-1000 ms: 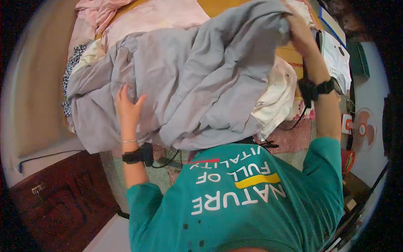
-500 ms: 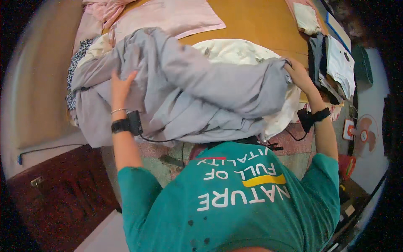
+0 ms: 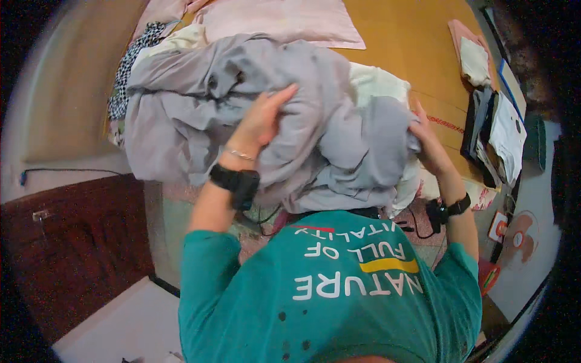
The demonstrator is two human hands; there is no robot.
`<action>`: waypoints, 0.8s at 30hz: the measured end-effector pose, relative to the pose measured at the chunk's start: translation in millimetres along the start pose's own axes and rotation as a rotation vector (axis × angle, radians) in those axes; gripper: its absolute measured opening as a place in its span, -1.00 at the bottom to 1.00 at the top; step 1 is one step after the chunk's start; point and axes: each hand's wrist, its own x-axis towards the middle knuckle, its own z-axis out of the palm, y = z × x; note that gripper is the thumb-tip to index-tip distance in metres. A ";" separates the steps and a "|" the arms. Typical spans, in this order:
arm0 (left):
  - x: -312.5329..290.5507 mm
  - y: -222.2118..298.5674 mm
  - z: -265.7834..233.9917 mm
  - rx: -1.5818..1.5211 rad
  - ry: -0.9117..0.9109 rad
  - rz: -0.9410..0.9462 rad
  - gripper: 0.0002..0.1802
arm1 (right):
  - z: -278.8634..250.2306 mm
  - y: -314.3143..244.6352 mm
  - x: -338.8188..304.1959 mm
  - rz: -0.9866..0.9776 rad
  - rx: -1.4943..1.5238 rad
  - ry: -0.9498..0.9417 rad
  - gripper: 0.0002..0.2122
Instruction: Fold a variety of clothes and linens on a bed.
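A large, bunched grey cloth (image 3: pixel 290 133) lies in loose folds across the near side of the bed. My left hand (image 3: pixel 264 121) rests over its middle, fingers stretched out and nothing gripped. At the cloth's right end, my right hand (image 3: pixel 428 144) is closed on a fold; part of the fingers is hidden behind the fabric. Beneath and behind the grey cloth shows a white cloth (image 3: pixel 381 85) with a faint pattern. Each wrist wears a dark strap with a small box.
A pink pillow (image 3: pixel 284 21) lies at the back on the tan bed surface (image 3: pixel 417 48). Folded clothes (image 3: pixel 507 136) are stacked at the right edge. Checked black-and-white fabric (image 3: pixel 136 57) sits at the left. A small fan (image 3: pixel 520 239) stands at the lower right.
My left hand has moved right, from the cloth's left part to its middle. The grey cloth has bunched up more, its right part no longer stretched out. My right hand still holds its right end.
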 end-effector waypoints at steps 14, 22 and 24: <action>7.8 50.4 106.3 -0.358 -0.293 -0.118 -0.64 | 62.9 70.4 73.4 -0.424 -0.370 -0.149 -0.55; -50.1 8.8 -44.3 -0.030 0.221 -0.273 -0.57 | -19.4 -5.2 67.8 -0.534 -0.869 0.320 -0.70; -79.1 4.1 -106.4 0.254 0.732 -0.174 -0.58 | -57.2 -29.0 45.9 -0.629 -0.727 0.384 -0.70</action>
